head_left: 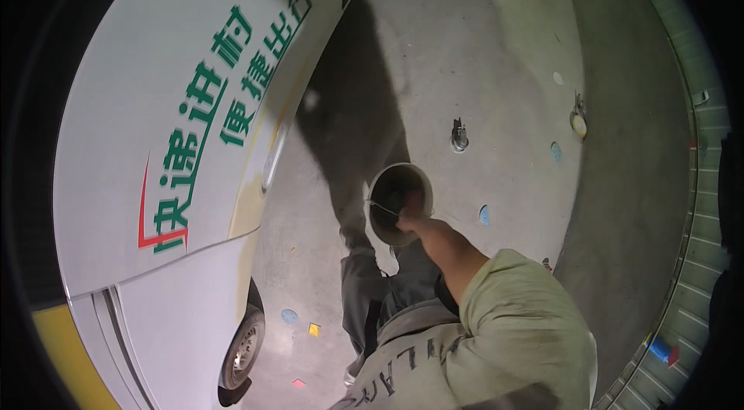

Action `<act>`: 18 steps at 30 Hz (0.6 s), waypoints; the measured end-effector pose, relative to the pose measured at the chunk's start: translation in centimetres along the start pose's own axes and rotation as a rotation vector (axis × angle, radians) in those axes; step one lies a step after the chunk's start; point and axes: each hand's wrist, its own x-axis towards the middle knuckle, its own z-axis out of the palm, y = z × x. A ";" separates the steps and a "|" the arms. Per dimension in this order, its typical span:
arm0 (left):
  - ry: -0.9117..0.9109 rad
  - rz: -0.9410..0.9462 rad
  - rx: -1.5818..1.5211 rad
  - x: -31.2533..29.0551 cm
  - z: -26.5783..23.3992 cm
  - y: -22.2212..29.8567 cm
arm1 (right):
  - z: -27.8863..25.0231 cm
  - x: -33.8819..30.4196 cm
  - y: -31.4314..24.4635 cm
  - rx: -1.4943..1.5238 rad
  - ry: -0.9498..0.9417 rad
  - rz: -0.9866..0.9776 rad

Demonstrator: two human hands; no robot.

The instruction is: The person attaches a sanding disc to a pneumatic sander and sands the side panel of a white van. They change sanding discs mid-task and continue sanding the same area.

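A pale round bucket (pixel 428 191) with a dark inside is in front of my legs. Its thin wire handle (pixel 384 209) crosses the opening and runs to my right hand (pixel 414 213). That hand is closed on the handle over the bucket's mouth; its fingers are partly blurred. I cannot tell whether the bucket hangs or rests on the floor, and its contents are too dark to make out. My left hand is out of view. To the left stands a white van (pixel 116 154) with green lettering and a beige patched strip (pixel 249 197) along its lower side.
A small grey metal tool (pixel 459 135) stands on the concrete floor ahead. Blue discs (pixel 484 215) and a yellow scrap (pixel 314 329) lie scattered about. A roll-like object (pixel 578 125) is farther right. The van's wheel (pixel 245 348) is at lower left, and a ribbed wall (pixel 697 255) bounds the right.
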 end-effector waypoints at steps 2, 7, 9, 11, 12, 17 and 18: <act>-0.014 0.115 0.051 3.5 -4.3 3.5 | 0.5 -2.0 5.2 -0.084 0.091 0.003; -0.041 0.142 0.847 13.5 -21.4 16.6 | 1.9 -7.6 15.5 0.404 0.271 0.201; -0.051 0.334 1.158 17.7 -27.6 23.2 | 2.9 -9.5 17.4 0.341 0.255 0.343; -0.087 0.465 1.430 21.7 -31.9 29.8 | 3.2 -10.8 20.1 0.261 0.064 0.342; -0.082 0.464 1.500 23.6 -33.2 33.0 | 3.5 -11.7 21.4 0.205 0.061 0.286; -0.128 0.343 1.886 29.6 -36.6 47.4 | 5.7 -14.4 27.1 0.498 0.109 0.556; -0.142 0.294 1.880 30.2 -36.6 49.4 | 6.6 -14.5 28.3 0.546 0.101 0.591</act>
